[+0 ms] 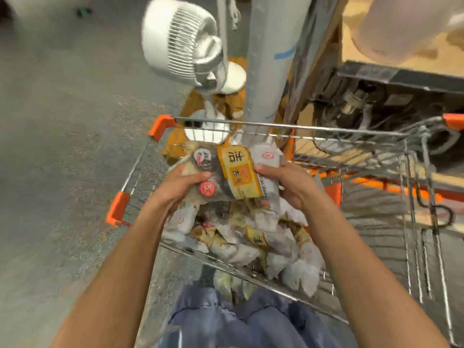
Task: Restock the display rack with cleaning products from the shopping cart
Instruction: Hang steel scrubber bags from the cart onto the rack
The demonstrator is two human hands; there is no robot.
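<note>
Lifting a bundle point(234, 173) of packs clear of the cart point(411, 151): both hands grip it from opposite ends, just above the pile. Left hand point(187, 183) has fingers curled round the bundle's left end, thumb on top near a red sticker. Right hand point(286, 180) curls round the right end, thumb over the orange label; fingertips hidden under the pack, so their spread can't be told. Bundle is held roughly level, between the cart's far rim and the person's body. Pile point(251, 237) of similar packs, approx. a full layer, lies in the basket below. Progress, judged: early to mid; much stock left in cart, and this bundle not yet shelved. Rack point(391, 79) shows only in part at upper right, blurred, so its fill can't be told. Fan point(180, 43) stands beyond the cart, left of a post point(270, 59).
</note>
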